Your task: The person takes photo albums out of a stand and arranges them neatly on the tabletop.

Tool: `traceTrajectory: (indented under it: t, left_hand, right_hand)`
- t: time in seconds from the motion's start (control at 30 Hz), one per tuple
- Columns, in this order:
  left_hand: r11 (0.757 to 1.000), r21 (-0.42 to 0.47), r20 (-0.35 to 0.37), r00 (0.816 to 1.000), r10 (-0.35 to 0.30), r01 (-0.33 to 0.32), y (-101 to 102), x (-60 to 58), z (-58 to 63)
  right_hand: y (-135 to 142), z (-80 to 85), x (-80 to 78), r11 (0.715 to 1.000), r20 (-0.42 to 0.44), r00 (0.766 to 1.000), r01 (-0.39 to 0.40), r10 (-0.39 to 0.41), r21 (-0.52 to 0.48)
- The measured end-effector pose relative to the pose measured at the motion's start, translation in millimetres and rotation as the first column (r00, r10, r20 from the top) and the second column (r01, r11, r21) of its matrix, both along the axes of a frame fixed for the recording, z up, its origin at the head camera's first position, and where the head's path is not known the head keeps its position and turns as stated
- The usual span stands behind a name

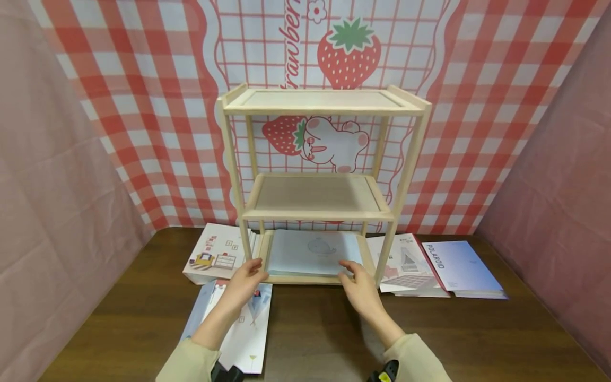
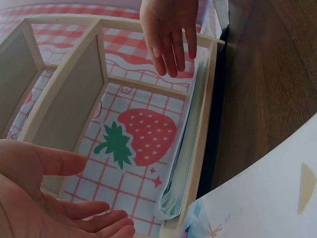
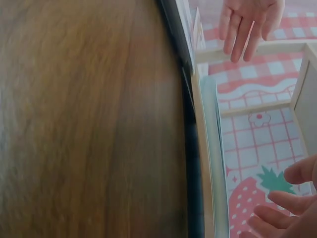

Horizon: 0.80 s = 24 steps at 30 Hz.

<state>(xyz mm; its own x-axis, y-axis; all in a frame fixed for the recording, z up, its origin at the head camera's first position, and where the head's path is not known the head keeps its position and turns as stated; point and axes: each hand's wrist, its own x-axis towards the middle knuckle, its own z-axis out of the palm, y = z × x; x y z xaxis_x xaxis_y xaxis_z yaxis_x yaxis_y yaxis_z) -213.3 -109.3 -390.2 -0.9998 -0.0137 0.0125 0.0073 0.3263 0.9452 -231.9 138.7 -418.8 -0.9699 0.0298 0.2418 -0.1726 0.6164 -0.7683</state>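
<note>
A light blue book [image 1: 296,257] with a small whale drawing lies flat on the bottom board of a pale wooden three-tier shelf [image 1: 317,215]. By the shelf's front left post, my left hand [image 1: 245,284] is held with fingers loosely extended, apart from the book in the left wrist view. Over the book's right front corner reaches my right hand [image 1: 359,289], its fingers spread. In the right wrist view, nothing lies between that hand's fingers [image 3: 270,215] and thumb. Neither hand grips anything.
Left of the shelf lies a book with a room drawing [image 1: 215,252]; nearer, white and blue books [image 1: 248,339] lie under my left forearm. On the right rest a white book [image 1: 406,265] and a blue POLAROID book [image 1: 465,268]. A checked strawberry cloth [image 1: 167,106] hangs behind.
</note>
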Motion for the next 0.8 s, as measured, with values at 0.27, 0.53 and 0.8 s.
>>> traceTrajectory:
  t: [0.27,0.53,0.8]
  left_hand:
    - [0.999,0.052,0.032,0.999,-0.012,0.010,10,-17.0,-9.1]
    - [0.997,0.080,0.099,0.995,-0.016,0.008,17,-31.1,-18.4]
    - [0.991,0.132,0.136,0.990,-0.024,0.006,19,-36.5,-24.9]
  right_hand:
    - [13,-4.0,-9.5,0.999,0.014,0.999,0.033,-0.033,0.020]
    - [20,-8.5,-15.1,0.998,0.072,0.997,0.031,-0.034,0.048]
    - [24,-7.7,-17.9,0.996,0.127,0.992,0.013,-0.025,0.090]
